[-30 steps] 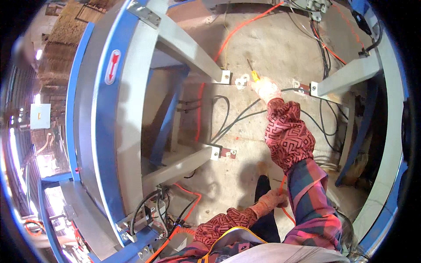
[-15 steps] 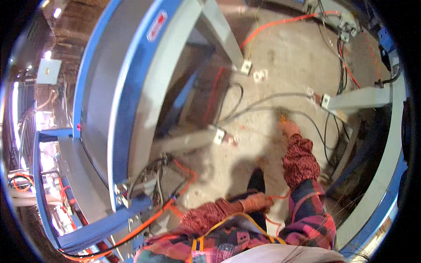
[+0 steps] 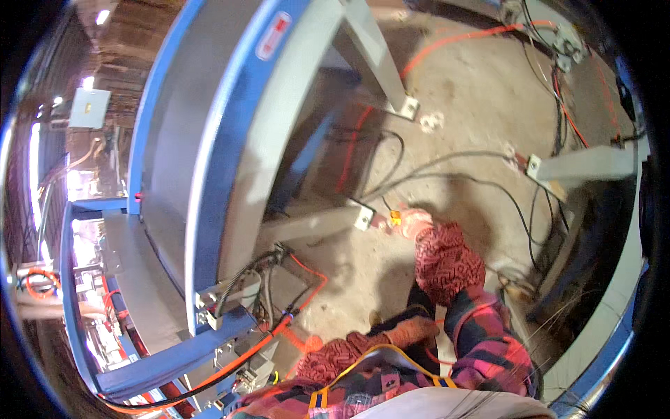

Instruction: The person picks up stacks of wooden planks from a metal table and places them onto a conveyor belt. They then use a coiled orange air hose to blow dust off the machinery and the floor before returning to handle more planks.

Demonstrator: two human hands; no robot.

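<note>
My right hand is out over the floor near a bolted foot plate of the blue-and-grey frame. Its fingers are closed around a small orange-yellow tool with a thin dark tip pointing toward the frame; the tool's exact kind is not clear. Close to my body, my left hand is closed by a thin red hose, which appears to pass through its fingers. Part of the hose is hidden by my hand and clothing. Patterned sleeve covers wrap both forearms.
A long blue-edged conveyor stands on the left. Another grey frame leg juts in from the right. Black cables and an orange hose cross the concrete floor. A blue crossbar with wiring lies lower left.
My right hand has swung left and toward me with the orange-yellow tool, ending beside the frame's foot plate. My left hand stays low by my body. The view has shifted slightly.
</note>
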